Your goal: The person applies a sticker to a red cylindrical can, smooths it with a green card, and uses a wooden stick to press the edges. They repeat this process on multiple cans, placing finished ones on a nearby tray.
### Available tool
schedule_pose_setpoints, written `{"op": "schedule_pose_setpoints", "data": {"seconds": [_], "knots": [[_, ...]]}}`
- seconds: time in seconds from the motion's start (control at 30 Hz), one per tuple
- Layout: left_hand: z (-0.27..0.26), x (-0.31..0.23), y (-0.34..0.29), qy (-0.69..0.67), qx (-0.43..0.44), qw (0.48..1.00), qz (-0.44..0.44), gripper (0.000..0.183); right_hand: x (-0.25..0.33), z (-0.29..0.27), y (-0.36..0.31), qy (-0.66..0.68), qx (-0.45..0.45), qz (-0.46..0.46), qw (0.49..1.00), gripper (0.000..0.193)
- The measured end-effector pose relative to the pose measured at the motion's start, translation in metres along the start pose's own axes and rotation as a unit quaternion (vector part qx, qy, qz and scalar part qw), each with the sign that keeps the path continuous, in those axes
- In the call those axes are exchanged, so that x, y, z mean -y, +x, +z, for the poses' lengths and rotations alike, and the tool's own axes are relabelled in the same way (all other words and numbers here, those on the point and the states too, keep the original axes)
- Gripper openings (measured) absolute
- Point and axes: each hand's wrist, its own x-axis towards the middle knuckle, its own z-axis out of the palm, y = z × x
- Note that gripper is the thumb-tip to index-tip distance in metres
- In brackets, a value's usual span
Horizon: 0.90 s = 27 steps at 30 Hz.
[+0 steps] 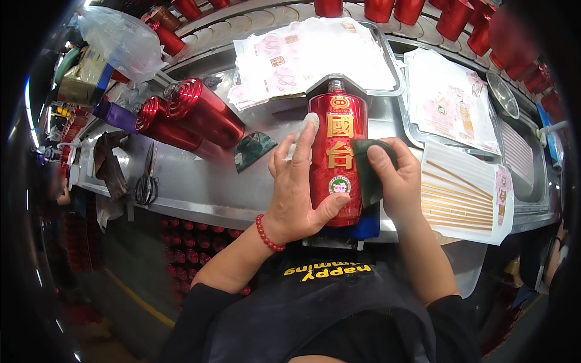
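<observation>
A shiny red bottle (pixel 347 175) with raised gold characters and a small round green-and-white emblem lies before me, its neck pointing away. My left hand (pixel 295 190) holds its left side, fingers along the edge and thumb on the lower front. Something whitish covers some of these fingertips. In my right hand (pixel 400 175) is a dark green flat scraper (pixel 374 184), pinched between thumb and fingers and pressed against the bottle's right side. Another dark green marbled scraper (pixel 253 150) rests on the metal table to the left.
Two red bottles (pixel 206 112) lie at the left, near scissors (pixel 146 181). Trays of printed label sheets (pixel 290 57) stand behind and at the right (pixel 451 100). A sheet with gold strips (pixel 460 202) is at the near right. A conveyor (pixel 266 24) carries red bottles along the back.
</observation>
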Motion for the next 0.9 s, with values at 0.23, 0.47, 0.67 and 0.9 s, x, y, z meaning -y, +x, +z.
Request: {"op": "schedule_pose_setpoints", "data": {"seconds": [0.23,0.47,0.67,0.9], "knots": [[-0.011,-0.004,0.013,0.043,0.014,0.998,0.052,0.096,-0.009,-0.02,0.005,0.067,-0.076,-0.004,0.995,0.019],[-0.031,-0.013,0.048,0.281,0.166,0.925,0.195,0.091,-0.004,-0.026,0.005,0.09,-0.048,0.003,0.995,0.016],[-0.034,-0.013,0.05,0.296,0.129,0.905,0.277,0.073,-0.004,-0.035,0.001,0.096,-0.032,0.019,0.995,0.014],[-0.025,-0.023,0.021,0.218,0.116,0.936,0.25,0.059,-0.001,-0.032,-0.009,0.13,-0.018,0.025,0.991,0.014]]}}
